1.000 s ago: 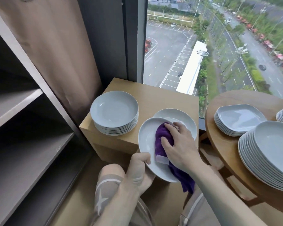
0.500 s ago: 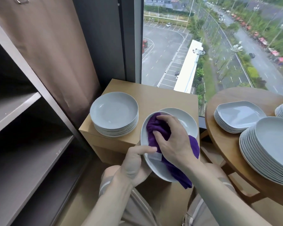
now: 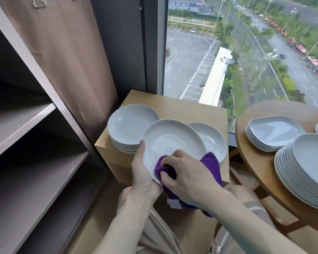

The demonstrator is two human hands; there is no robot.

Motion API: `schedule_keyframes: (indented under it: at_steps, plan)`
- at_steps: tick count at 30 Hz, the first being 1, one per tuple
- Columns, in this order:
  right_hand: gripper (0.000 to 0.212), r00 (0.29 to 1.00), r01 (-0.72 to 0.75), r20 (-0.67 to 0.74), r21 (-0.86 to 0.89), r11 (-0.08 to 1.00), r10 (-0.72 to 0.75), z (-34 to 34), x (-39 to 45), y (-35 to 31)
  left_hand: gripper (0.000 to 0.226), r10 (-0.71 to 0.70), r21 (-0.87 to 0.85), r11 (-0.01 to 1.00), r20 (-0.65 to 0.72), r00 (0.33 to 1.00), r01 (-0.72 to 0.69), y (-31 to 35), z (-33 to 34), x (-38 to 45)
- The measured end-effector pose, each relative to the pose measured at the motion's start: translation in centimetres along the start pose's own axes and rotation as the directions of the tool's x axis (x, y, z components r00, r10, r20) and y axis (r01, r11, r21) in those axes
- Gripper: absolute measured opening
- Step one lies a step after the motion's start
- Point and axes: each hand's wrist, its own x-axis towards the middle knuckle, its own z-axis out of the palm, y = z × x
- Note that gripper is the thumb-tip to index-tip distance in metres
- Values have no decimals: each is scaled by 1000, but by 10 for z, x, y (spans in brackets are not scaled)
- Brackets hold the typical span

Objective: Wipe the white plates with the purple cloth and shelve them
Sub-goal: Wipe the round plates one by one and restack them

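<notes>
My left hand point(image 3: 142, 177) grips the near left rim of a white plate point(image 3: 170, 138), holding it tilted above the small wooden stand point(image 3: 184, 109). My right hand point(image 3: 188, 176) grips the purple cloth point(image 3: 212, 166) and presses it against the plate's near edge. The cloth hangs below the hand with a white label showing. A stack of round white plates point(image 3: 130, 125) sits on the stand's left. A single white plate point(image 3: 210, 139) lies on its right, partly behind the held plate.
A dark shelf unit point(image 3: 24, 123) with bare boards stands at the left beside a brown curtain point(image 3: 62, 52). A round wooden table point(image 3: 261, 162) at the right carries stacks of square plates point(image 3: 273, 132) and larger plates point(image 3: 308, 165). A tall window lies straight ahead.
The held plate has risen and tilted flatter toward me. My right hand has drawn the cloth from the plate's far side down to its near edge. My view has moved closer.
</notes>
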Motion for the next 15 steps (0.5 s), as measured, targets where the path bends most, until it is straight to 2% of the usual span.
schedule_keyframes:
  at_steps: [5, 8, 11, 15]
  plan:
    - [26, 974, -204, -121, -120, 972, 189, 0, -3, 34, 58, 37, 41, 998, 74, 997, -40, -1, -3, 1]
    - [24, 936, -316, -169, -22, 949, 308, -6, 4, 58, 54, 32, 77, 996, 117, 993, -41, -8, 0, 0]
    - [25, 913, -342, -238, 0, 940, 332, -12, 14, 69, 52, -7, 123, 992, 150, 989, -12, -16, 4, -3]
    - [23, 919, -274, -296, 0, 962, 261, -21, 28, 63, 56, -27, 158, 987, 199, 980, -5, -18, 4, -3]
